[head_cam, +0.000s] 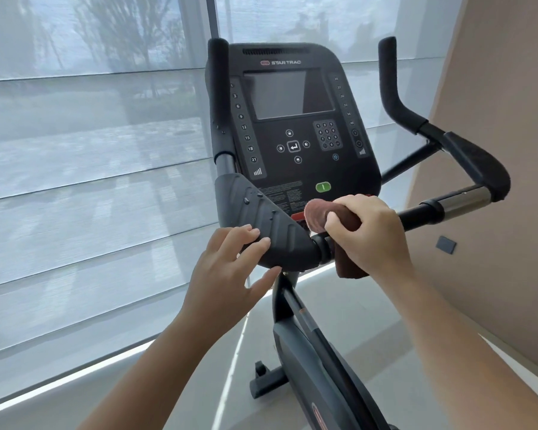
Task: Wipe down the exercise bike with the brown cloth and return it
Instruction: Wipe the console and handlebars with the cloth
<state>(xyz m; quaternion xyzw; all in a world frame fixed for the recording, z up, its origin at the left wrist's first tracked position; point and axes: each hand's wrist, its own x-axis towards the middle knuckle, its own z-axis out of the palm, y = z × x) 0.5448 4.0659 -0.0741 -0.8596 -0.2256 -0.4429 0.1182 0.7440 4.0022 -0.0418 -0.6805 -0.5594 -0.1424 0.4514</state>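
The black exercise bike (295,125) fills the middle of the view, its console screen facing me. My right hand (367,231) is shut on the brown cloth (319,215), bunched against the handlebar just below the console; a cloth end hangs down under the hand. My left hand (230,274) rests with spread fingers on the left elbow pad (261,212), which carries a few water drops. The right handlebar (466,169) with its foam grip stretches away to the right, untouched.
A large window with translucent blinds (90,181) covers the left side. A beige wall (494,119) stands close on the right. The bike's frame (317,352) and front foot (267,383) stand on a pale floor below.
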